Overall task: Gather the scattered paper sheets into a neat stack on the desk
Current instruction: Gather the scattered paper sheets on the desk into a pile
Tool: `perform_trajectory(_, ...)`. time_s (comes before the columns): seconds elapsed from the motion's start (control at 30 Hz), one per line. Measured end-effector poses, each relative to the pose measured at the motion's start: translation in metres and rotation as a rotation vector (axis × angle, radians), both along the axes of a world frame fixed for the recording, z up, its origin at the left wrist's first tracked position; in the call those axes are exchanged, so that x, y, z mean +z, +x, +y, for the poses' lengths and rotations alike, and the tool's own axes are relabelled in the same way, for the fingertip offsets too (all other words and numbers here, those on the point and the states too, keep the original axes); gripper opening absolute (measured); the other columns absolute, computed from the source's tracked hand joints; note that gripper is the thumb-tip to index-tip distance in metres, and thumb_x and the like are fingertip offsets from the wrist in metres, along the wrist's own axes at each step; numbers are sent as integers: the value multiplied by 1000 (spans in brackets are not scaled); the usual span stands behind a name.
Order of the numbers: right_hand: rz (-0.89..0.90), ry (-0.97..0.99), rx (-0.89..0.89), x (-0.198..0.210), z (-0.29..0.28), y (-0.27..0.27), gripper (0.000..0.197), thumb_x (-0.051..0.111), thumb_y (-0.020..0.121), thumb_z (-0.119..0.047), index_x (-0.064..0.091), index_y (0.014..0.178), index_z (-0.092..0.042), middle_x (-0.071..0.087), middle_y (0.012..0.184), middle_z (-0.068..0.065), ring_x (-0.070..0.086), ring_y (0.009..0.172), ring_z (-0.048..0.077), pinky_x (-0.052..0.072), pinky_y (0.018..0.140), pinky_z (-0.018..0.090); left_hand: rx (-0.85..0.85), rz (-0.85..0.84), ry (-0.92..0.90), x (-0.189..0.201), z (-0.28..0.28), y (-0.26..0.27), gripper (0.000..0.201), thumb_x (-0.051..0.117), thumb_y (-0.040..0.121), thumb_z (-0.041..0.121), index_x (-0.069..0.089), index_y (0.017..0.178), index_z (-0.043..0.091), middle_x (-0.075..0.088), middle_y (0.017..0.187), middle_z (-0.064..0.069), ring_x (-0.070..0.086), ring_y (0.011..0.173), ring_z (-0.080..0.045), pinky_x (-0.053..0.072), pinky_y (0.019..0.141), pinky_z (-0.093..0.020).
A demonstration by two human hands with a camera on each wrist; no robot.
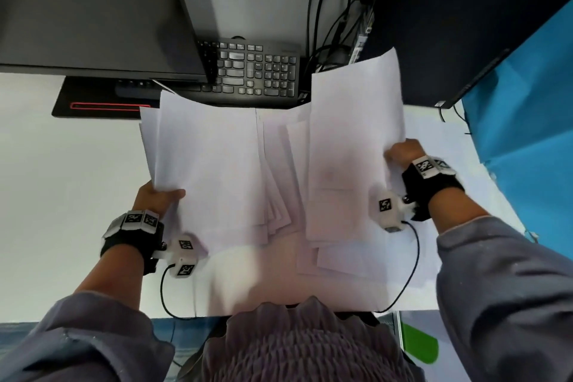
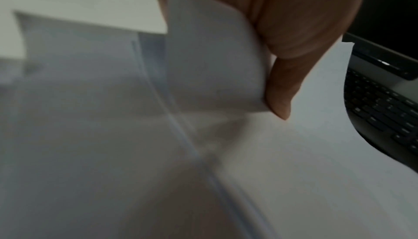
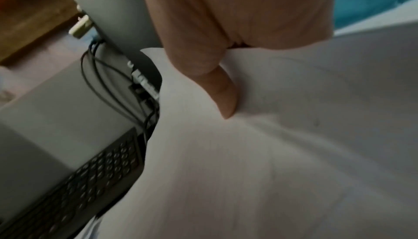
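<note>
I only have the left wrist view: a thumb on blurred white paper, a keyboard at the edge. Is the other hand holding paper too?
Observer: Yes. The right hand grips the right edge of a second bundle of sheets.
Operator: Are the bundles merged?
Observer: No. The left hand holds its own sheets; loose fanned sheets lie between.
Operator: What's behind the paper?
Observer: The right bundle's far end reaches cables beside the keyboard.
</note>
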State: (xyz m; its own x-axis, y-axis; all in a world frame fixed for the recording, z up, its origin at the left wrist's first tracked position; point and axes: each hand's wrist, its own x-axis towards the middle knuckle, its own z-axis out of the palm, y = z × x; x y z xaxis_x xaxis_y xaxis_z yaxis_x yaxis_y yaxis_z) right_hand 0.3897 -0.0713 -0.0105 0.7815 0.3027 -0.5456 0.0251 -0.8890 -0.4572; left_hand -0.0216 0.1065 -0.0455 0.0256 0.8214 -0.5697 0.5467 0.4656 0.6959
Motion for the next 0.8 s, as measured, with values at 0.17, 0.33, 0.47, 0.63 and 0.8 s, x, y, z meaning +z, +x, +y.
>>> perform_trajectory(0.17, 132, -28, 111, -22, 18, -49, 47, 64, 85, -16, 53, 125, 4, 56, 131, 21, 53, 122, 34, 43, 99, 37, -50, 49, 32, -3, 1, -11, 30, 66, 79, 0, 62, 108, -3, 65, 100, -18, 58, 93, -28, 42, 83, -36)
perform_trajectory(0.33, 218, -54, 204, -25, 32, -55, 64, 65, 86, -23, 39, 137, 7, 41, 144, 20, 43, 132, 34, 36, 111, 40, -77, 97, 41, -6, 2, -13, 35, 66, 79, -2, 60, 114, -4, 64, 110, -24, 55, 91, -27, 42, 85, -36)
perform_trajectory(0.47, 171, -49, 206, -33, 31, -60, 58, 69, 81, -11, 46, 131, 7, 51, 136, 20, 51, 123, 35, 43, 102, 36, -56, 120, 21, -9, 5, -12, 41, 67, 78, -2, 58, 118, -5, 62, 118, -26, 60, 107, -39, 43, 87, -37)
perform_trajectory(0.63, -49, -8, 198, -29, 21, -46, 39, 49, 88, -4, 53, 127, 0, 56, 131, 23, 53, 120, 38, 43, 98, 37, -64, 99, -7, -10, 7, -10, 41, 68, 77, -3, 58, 117, -4, 62, 119, -27, 56, 95, -28, 42, 85, -36)
perform_trajectory(0.8, -281, 99, 7, 5, -5, 10, 35, 52, 84, -4, 62, 117, -7, 65, 113, 22, 61, 107, 36, 45, 83, 29, -39, 54, -1, -8, 8, -5, 39, 68, 78, 0, 59, 117, -4, 62, 117, -24, 53, 93, -24, 38, 83, -33)
